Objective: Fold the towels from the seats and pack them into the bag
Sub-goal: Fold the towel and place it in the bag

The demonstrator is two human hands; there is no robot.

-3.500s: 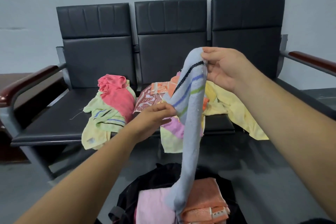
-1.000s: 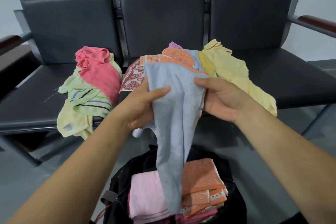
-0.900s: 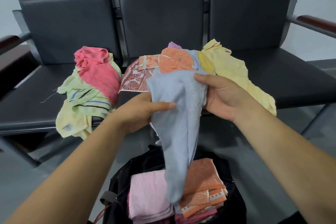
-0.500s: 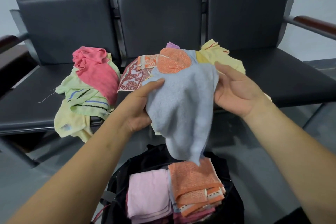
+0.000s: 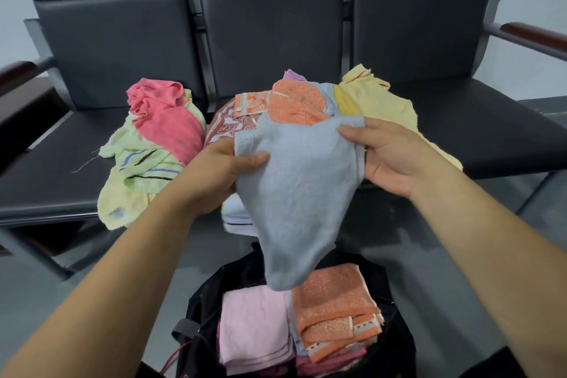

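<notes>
A light blue towel (image 5: 297,193) hangs doubled between my hands above the black bag (image 5: 202,301). My left hand (image 5: 214,175) pinches its left upper edge with the thumb on top. My right hand (image 5: 389,156) grips the right upper corner. The towel's lower end dangles just over a folded pink towel (image 5: 251,325) and a folded orange towel (image 5: 334,307) lying side by side in the bag. Loose towels lie on the seats: a pink one (image 5: 165,120) over a pale green striped one (image 5: 138,169), an orange one (image 5: 294,104), and a yellow one (image 5: 380,101).
Three joined black seats (image 5: 478,132) with tall backs stand against the wall, with wooden armrests (image 5: 534,37) at both ends. The bag stands on the grey floor (image 5: 429,270) in front of the middle seat.
The long hanging towel has been folded up shorter; its lower end has risen off the bag's towels. My hands came closer, then spread the upper edge wider. The view dropped toward the bag.
</notes>
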